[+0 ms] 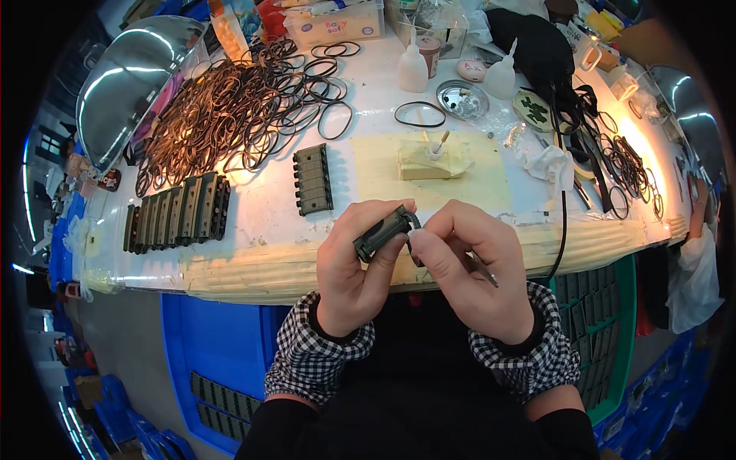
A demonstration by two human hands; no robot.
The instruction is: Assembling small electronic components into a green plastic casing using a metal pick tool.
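My left hand (343,268) is closed round a small dark green plastic block (381,234), tilted above the table's front edge. My right hand (487,264) meets it at its upper right end, thumb and forefinger pinching a small dark curved piece (415,221) against that end. A thin metal tool (489,276), mostly hidden, pokes out below the right fingers. Just beyond my hands stands a dark green ribbed part (313,180). Farther left, several similar parts form a row (176,212).
Brown rubber bands (222,107) are heaped at the back left. A taped yellowish block (433,161) holds a small stick. White squeeze bottles (412,69) and a metal dish (462,100) stand behind. Below the table, a blue tray (175,322) and green crate (629,314) hold dark green parts.
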